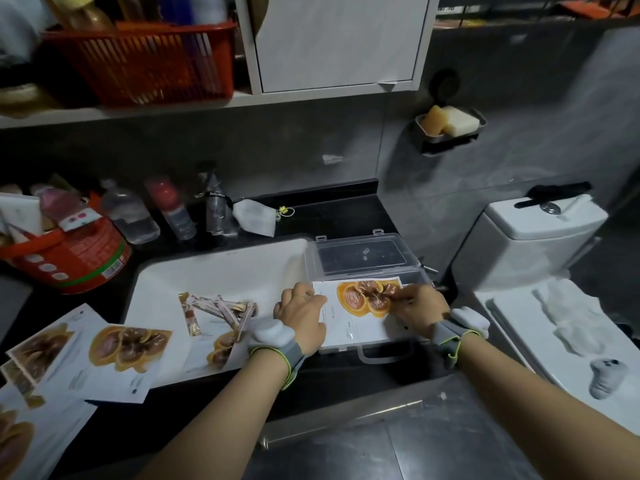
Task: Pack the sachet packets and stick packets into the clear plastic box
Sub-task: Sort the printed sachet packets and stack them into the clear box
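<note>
A clear plastic box [377,355] lies at the sink's right edge with its lid [360,254] swung open behind it. A white sachet packet [349,323] printed with an orange mushroom rests flat on top of the box. My left hand [301,320] holds the packet's left edge. Over the mushroom print, my right hand [420,308] pinches the packet's right side. Several brown stick packets [225,311] lie in a loose pile in the sink, left of my hands. More sachet packets [128,355] are spread over the sink's left rim and the dark counter.
The white sink [221,268] fills the middle. Behind it stand bottles [130,216], a red tub [69,258] and a white mask. To the right of the box stands a toilet [540,230], and a soap dish [450,124] hangs on the wall. A red basket [145,64] sits on the shelf above.
</note>
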### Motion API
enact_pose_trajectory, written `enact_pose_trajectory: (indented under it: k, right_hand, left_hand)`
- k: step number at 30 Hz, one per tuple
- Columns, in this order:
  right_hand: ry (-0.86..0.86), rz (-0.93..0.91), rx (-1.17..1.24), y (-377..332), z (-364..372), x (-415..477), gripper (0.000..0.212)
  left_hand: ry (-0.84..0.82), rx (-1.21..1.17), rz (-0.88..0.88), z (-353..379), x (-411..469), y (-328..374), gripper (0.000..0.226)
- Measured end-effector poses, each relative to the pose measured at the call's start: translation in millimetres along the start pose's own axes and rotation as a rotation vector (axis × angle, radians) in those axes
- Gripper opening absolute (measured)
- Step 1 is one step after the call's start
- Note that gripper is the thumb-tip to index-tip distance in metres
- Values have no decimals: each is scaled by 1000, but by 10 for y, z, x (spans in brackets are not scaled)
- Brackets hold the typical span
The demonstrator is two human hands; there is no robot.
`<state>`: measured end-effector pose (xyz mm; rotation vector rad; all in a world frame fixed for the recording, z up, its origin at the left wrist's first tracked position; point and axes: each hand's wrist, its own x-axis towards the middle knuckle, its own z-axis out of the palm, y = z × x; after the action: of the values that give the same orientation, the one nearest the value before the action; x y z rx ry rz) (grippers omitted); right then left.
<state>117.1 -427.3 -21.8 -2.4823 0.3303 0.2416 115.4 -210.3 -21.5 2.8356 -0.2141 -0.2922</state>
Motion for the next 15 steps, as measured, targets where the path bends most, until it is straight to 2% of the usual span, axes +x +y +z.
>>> enact_pose_trajectory:
  k: [5,7,9,12,15]
  right_hand:
    - [-55,-52,-238,70,96,39,28]
    - [-43,-70,-347,69,123,16,40]
    - [-40,-96,-390,29,113,-21,50]
    - [-63,-187,-414,-53,133,-53,50]
    - [-177,-247,-382,-86,187,-2,55]
  left_hand:
    - [-25,170,138,46,-25,23,46]
    - [-68,224,199,60,-5,33,45]
    - [-118,277,222,64,5,57,47]
    - [-194,344,217,83,34,82,50]
    - [-258,385,191,147,114,59,52]
